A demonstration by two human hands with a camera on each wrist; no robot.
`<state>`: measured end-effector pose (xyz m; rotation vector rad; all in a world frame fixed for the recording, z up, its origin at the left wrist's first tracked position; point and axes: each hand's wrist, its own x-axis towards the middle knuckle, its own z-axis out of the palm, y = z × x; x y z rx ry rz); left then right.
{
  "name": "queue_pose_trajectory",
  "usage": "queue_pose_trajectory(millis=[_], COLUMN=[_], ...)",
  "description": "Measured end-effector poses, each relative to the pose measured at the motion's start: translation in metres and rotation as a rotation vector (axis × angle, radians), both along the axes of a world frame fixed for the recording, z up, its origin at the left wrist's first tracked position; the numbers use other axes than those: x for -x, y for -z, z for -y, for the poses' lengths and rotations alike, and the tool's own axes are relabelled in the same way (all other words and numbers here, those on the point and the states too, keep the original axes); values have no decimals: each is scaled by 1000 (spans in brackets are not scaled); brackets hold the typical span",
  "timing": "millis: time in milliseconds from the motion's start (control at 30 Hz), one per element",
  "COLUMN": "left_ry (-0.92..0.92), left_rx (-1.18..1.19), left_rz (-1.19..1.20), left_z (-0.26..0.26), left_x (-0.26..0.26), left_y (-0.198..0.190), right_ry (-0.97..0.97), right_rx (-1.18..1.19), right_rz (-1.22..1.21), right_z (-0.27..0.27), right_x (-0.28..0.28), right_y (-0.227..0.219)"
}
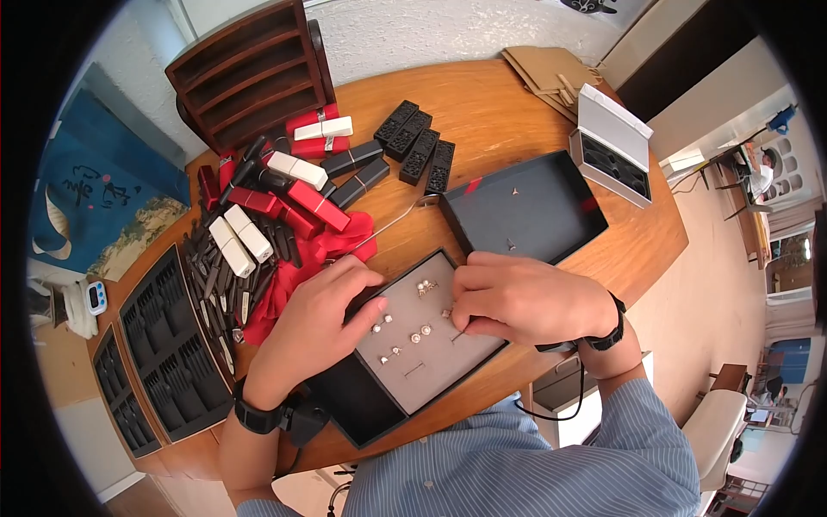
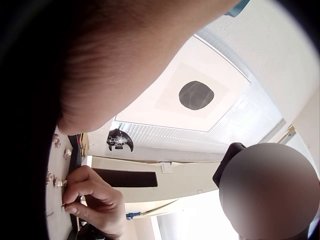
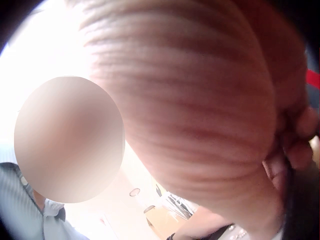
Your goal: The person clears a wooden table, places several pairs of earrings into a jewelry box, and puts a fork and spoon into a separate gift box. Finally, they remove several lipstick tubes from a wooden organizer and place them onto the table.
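A black jewelry box [image 1: 407, 420] with a grey padded insert [image 1: 439, 370] lies before me, several pearl and sparkling earrings [image 1: 420, 334] set in the pad. My left hand [image 1: 320, 314] rests at the box's far-left rim, thumb on the pad side and fingers along the outer side. Over the right part of the pad, my right hand [image 1: 525, 302] bends its fingers and pinches a small earring between thumb and forefinger. The left wrist view shows that right hand [image 2: 97, 200] from the side, fingertips close to the pad; the earring is mostly hidden.
Behind is a black tray [image 1: 538, 207] with two small pieces. Left lie red and white boxes [image 1: 319, 205], a red cloth [image 1: 276, 297] and dark slotted trays [image 1: 177, 345]. Carved black blocks [image 1: 418, 155], a wooden rack [image 1: 250, 77] and a white lidded box [image 1: 612, 142] stand further back.
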<state>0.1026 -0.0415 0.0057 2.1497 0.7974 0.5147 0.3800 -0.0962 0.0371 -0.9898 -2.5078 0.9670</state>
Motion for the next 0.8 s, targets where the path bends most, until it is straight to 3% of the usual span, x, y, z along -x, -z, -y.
queue_pose_trajectory(millis=[500, 567, 800], left_ry=[0, 1, 3], left_rx=[-6, -14, -14], left_rz=[3, 4, 7], left_z=[0, 0, 0], left_x=[0, 0, 0], left_y=[1, 1, 1], right_ry=[-23, 40, -2], right_rx=[-101, -89, 50], right_rz=[78, 58, -18], right_z=[3, 4, -2], right_x=[3, 4, -4], right_y=[2, 5, -4])
